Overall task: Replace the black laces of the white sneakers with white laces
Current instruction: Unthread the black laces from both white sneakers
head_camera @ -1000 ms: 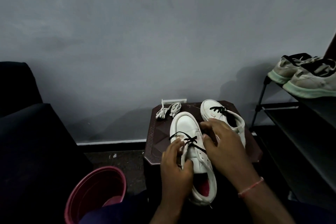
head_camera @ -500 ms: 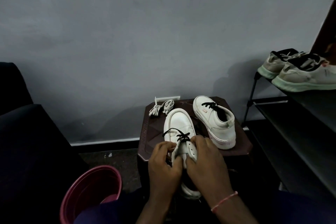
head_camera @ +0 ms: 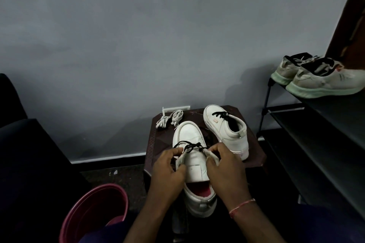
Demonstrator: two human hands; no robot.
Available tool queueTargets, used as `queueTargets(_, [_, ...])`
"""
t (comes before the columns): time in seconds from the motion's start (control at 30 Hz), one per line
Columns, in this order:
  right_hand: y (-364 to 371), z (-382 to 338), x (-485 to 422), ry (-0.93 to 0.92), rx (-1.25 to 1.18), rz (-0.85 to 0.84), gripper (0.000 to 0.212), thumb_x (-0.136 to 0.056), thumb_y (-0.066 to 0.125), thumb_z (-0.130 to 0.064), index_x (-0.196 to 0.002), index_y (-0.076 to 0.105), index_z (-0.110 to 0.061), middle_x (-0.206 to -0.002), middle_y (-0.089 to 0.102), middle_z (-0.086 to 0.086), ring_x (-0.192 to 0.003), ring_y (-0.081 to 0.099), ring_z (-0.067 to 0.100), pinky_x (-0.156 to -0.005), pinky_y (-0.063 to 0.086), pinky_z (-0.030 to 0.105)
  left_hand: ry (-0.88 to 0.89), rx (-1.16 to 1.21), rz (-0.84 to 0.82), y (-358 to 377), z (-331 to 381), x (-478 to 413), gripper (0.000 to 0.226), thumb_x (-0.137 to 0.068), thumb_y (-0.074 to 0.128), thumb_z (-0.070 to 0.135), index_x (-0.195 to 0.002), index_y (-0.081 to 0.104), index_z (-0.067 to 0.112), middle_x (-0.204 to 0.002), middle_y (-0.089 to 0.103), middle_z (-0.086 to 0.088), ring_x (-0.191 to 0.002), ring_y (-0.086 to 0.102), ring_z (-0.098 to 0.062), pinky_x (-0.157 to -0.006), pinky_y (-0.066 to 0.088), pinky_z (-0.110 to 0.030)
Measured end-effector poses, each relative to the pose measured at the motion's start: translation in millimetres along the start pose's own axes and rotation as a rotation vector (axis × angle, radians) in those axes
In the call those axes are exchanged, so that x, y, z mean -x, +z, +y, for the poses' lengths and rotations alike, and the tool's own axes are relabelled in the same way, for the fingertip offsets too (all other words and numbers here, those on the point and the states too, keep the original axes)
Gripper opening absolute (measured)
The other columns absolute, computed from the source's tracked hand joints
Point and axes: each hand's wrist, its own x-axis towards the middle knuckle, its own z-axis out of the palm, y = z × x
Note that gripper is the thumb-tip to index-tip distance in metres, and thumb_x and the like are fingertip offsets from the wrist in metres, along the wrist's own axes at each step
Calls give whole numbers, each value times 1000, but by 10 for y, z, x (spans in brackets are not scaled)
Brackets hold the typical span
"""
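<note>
text: none legible | sneakers [head_camera: 225, 128]: small pink patch, unreadable

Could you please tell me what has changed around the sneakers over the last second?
The left hand and right hand, bunched over the tongue of the near sneaker before, have drawn apart and now pinch its side flaps, baring the tongue. The second sneaker and white laces lie unchanged on the stool.
</note>
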Motion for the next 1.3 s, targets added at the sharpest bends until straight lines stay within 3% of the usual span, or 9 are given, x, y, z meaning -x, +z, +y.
queueTargets(0.13, [12, -37, 8, -30, 103, -33, 18, -80, 59, -19, -96, 66, -22, -95, 70, -3, -93, 64, 22, -79, 52, 39, -93, -189, 26, 30, 174, -172, 20, -80, 69, 27, -99, 68, 25, -95, 65, 7, -79, 59, -4, -68, 43, -21])
queueTargets(0.27, [6, -80, 2, -39, 227, -82, 29, -85, 55, -23, -111, 67, -25, -108, 66, -4, -103, 61, 20, -83, 50, 35, -181, -382, -94, 81, 303, -359, 17, -74, 70, 38, -85, 63, 26, -83, 64, 8, -77, 60, -9, -64, 38, -25])
queueTargets(0.4, [-2, -82, -7, -18, 208, -108, 35, -85, 55, -22, -118, 66, -28, -113, 61, -2, -107, 59, 21, -86, 49, 35, -299, -160, -188, 112, 314, -489, 8, -70, 67, 17, -76, 63, 17, -66, 62, 2, -60, 52, -14, -55, 37, -22])
queueTargets(0.53, [17, -82, -18, -7, 228, -120, 38, -87, 51, -20, -123, 62, -30, -118, 57, -2, -112, 56, 21, -89, 48, 35, -376, 103, -266, 20, 311, -511, 15, -75, 64, -2, -75, 64, 13, -68, 58, -6, -59, 47, -13, -49, 35, -16])
queueTargets(0.8, [35, -109, -33, 0, 312, -135, 38, -90, 45, -21, -123, 57, -33, -117, 53, 0, -112, 54, 22, -85, 46, 34, -400, 127, -197, 32, 214, -536, 18, -84, 60, 4, -69, 61, 13, -61, 56, -4, -54, 46, -12, -51, 35, -21])
queueTargets(0.93, [51, -93, -12, -16, 316, -131, 47, -90, 44, -19, -132, 50, -38, -120, 51, -1, -115, 52, 21, -87, 45, 33, -125, 18, 10, 24, 201, -536, 13, -85, 59, 7, -81, 62, 19, -74, 66, 2, -59, 56, -10, -60, 48, -28])
queueTargets(1.0, [63, -89, -2, -32, 312, -132, 52, -92, 42, -19, -137, 43, -43, -118, 49, -2, -115, 51, 19, -85, 45, 33, 76, -126, -73, 49, 273, -515, 18, -83, 61, 5, -90, 65, 21, -86, 66, 8, -72, 58, -5, -68, 47, -21])
queueTargets(1.1, [58, -66, 7, -54, 302, -142, 57, -94, 42, -17, -142, 35, -46, -117, 47, -3, -113, 50, 18, -85, 46, 32, 233, -321, -285, 119, 341, -539, 32, -79, 57, -3, -105, 69, 11, -103, 67, -3, -95, 61, -14, -84, 47, -23])
queueTargets(1.3, [39, -46, -8, -64, 207, -177, 64, -93, 44, -11, -144, 33, -46, -115, 48, -1, -113, 51, 20, -93, 44, 33, 229, -537, -401, 132, 453, -659, 33, -70, 48, 14, -94, 71, 13, -88, 71, -5, -86, 64, -25, -75, 52, -40])
